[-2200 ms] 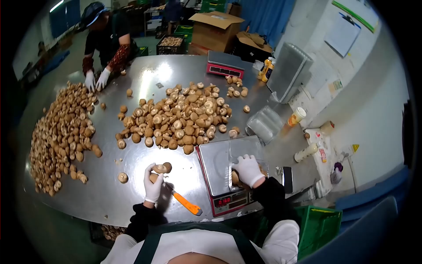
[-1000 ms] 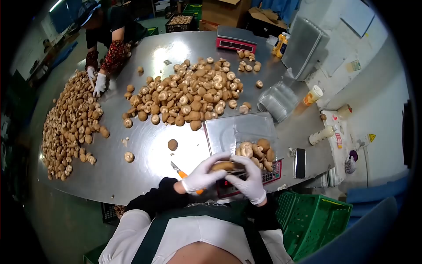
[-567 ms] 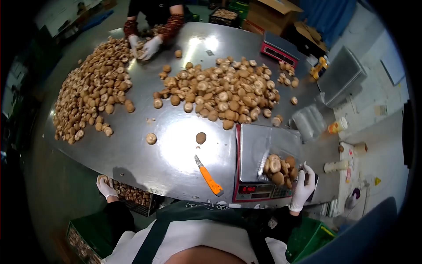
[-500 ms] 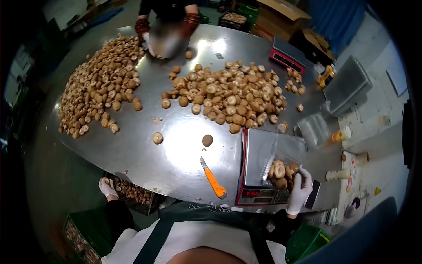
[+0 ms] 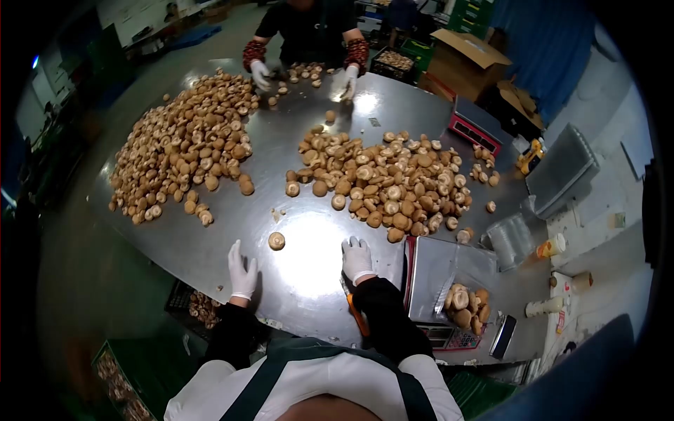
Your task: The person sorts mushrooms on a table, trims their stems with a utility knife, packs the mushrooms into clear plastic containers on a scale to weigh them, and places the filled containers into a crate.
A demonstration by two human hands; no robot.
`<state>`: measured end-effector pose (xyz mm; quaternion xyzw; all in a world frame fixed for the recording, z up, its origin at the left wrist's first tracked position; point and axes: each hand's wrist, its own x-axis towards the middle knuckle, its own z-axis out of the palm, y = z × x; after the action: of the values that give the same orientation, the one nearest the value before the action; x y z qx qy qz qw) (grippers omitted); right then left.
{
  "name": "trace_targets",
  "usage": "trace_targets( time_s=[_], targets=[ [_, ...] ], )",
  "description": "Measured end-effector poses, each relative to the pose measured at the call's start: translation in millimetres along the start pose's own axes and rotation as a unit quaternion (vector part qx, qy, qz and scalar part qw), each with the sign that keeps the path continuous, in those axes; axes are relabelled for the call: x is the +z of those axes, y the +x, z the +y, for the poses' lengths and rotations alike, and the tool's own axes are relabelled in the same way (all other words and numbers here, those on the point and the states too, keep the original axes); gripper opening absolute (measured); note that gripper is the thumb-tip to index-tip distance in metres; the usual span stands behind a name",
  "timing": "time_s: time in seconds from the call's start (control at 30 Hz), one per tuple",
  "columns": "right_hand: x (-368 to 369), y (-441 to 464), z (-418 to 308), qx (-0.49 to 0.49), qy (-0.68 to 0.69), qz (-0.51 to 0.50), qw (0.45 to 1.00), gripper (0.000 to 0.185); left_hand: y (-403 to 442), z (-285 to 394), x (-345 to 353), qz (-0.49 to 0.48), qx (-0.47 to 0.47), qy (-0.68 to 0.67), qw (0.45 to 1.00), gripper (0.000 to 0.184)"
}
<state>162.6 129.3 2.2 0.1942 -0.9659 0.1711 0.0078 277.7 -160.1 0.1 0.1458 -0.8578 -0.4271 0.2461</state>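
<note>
My gloved right hand (image 5: 358,259) is on the tabletop with its fingers curled over the spot where a brown shiitake mushroom lay; the mushroom is hidden beneath them. My gloved left hand (image 5: 243,274) hovers near the table's front edge, fingers apart and nothing in them. Between and beyond my hands lies a single mushroom (image 5: 276,241), pale underside up. An orange-handled knife (image 5: 357,313) is partly covered by my right sleeve. To the right, a clear tray of mushrooms (image 5: 467,307) rests on the red scale (image 5: 430,266).
A big mushroom heap (image 5: 186,144) covers the table's left, another pile (image 5: 393,182) its middle. Across the table, a co-worker's gloved hands (image 5: 261,74) are near more mushrooms. A second scale (image 5: 474,130), clear trays (image 5: 509,241) and a phone-like dark object (image 5: 502,335) lie right.
My right hand has left the tray on the scale and reached the loose mushroom. My left hand has risen from the crate below to the table. The co-worker's bowl has gone from view, leaving mushrooms there.
</note>
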Motion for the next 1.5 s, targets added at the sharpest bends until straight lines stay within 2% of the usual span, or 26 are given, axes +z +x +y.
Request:
trace_targets(
  time_s=[0.03,0.1,0.13,0.17,0.3,0.33,0.43,0.5,0.57,0.73,0.8,0.83,0.87,0.97,1.1,1.2,1.23,1.3,1.33,1.37,1.4,1.43,1.5],
  targets=[
    [-6.9,-1.4,3.8,0.01,0.0,-0.049,0.999,0.032,0.6,3.5,12.3,-0.014,0.022,0.017,1.0,0.059],
    [-21.5,-12.3,5.5,0.073,0.122,-0.051,0.988,0.032,2.7,5.6,35.5,-0.052,0.002,-0.059,0.997,0.059],
    [-22.8,-24.0,5.8,0.052,0.215,0.042,0.974,0.032,3.3,1.6,45.5,-0.062,0.008,-0.027,0.998,0.059],
    [-52.5,-37.8,-4.2,0.019,0.242,0.088,0.966,0.033,1.2,0.0,54.9,-0.063,0.018,-0.019,0.998,0.058],
    [-153.1,-109.6,-1.6,0.004,0.293,0.2,0.935,0.042,-3.1,8.7,77.2,-0.109,0.052,-0.073,0.99,0.057],
    [-176.1,-128.5,9.0,0.029,0.235,0.241,0.941,0.043,-4.6,20.6,81.4,-0.121,0.027,-0.139,0.983,0.056],
    [-211.0,-181.0,57.1,0.139,0.086,0.37,0.914,0.044,-2.6,72.8,81.7,-0.169,0.006,-0.144,0.975,0.056],
    [-213.7,-209.8,91.5,0.226,0.03,0.414,0.881,0.044,-1.4,92.1,93.5,-0.187,0.019,-0.131,0.974,0.057],
    [-212.0,-223.9,107.3,0.246,0.013,0.427,0.87,0.043,-5.5,126.4,103.2,-0.225,0.073,-0.107,0.966,0.056],
    [-228.9,-217.1,105.1,0.214,0.037,0.413,0.884,0.047,-31.2,222.8,142.3,-0.32,0.243,-0.21,0.891,0.041],
    [-232.3,-208.9,108.2,0.178,0.165,0.37,0.897,0.05,-48.0,268.9,159.0,-0.376,0.34,-0.194,0.84,0.033],
    [-228.8,-204.7,117.7,0.153,0.168,0.35,0.909,0.052,-55.6,289.5,166.7,-0.384,0.411,-0.208,0.8,0.032],
    [-230.3,-200.7,122.1,0.137,0.171,0.336,0.916,0.051,-70.5,296.4,186.2,-0.382,0.443,-0.198,0.787,0.033],
    [-241.6,-197.8,131.2,0.131,0.188,0.315,0.921,0.049,-96.8,332.0,207.3,-0.35,0.495,-0.14,0.783,0.033],
    [-247.2,-203.7,150.2,0.148,0.256,0.301,0.907,0.045,-101.0,338.0,229.3,-0.339,0.497,-0.106,0.792,0.032],
    [-247.0,-203.3,151.5,0.133,0.255,0.291,0.912,0.043,-94.0,336.3,223.1,-0.402,0.328,-0.258,0.815,0.025],
    [-246.6,-202.8,151.4,0.117,0.246,0.281,0.92,0.044,-91.9,334.8,214.7,-0.455,0.257,-0.274,0.808,0.029],
    [-244.1,-196.9,155.2,0.103,0.243,0.267,0.927,0.038,-95.3,323.5,212.5,-0.467,0.286,-0.262,0.795,0.03],
    [-239.9,-190.9,160.6,0.043,0.223,0.222,0.948,0.035,-99.7,319.7,212.7,-0.47,0.284,-0.258,0.795,0.03],
    [-235.7,-187.3,163.0,-0.019,0.202,0.177,0.963,0.032,-103.0,316.3,212.6,-0.438,0.359,-0.182,0.804,0.031],
    [-230.2,-188.2,158.0,-0.01,0.083,0.11,0.99,0.03,-105.5,314.3,211.9,-0.399,0.432,-0.104,0.802,0.031],
    [-225.5,-188.1,152.9,-0.02,-0.009,0.084,0.996,0.03,-108.4,312.8,210.8,-0.399,0.432,-0.102,0.802,0.031],
    [-228.7,-186.8,153.4,-0.011,0.038,0.09,0.995,0.03,-111.8,311.3,209.4,-0.387,0.355,-0.163,0.835,0.03]
  ],
)
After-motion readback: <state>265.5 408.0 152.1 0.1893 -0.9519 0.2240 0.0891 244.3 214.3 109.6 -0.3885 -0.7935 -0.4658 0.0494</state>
